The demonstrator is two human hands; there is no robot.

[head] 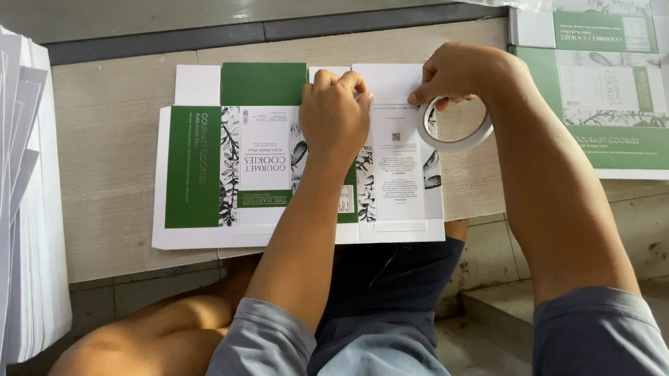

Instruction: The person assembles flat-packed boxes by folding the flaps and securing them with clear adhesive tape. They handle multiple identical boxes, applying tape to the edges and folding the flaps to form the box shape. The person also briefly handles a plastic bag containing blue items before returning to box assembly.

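My left hand (333, 116) curled, fingers pressing down on flat green-and-white carton blank (270, 156) near top edge — blank lies on low wooden board (109, 156), long axis left to right. My right hand (459, 73) just beside, to right, pinching tape roll (455, 124) by top rim; roll hangs over blank's right end. Right hand nearer roll — left nearer blank's middle flap. Stack of printed blanks (616, 90) well apart, far right.

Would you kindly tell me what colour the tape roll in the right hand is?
White, seen in the head view: the tape roll is held by the right hand.
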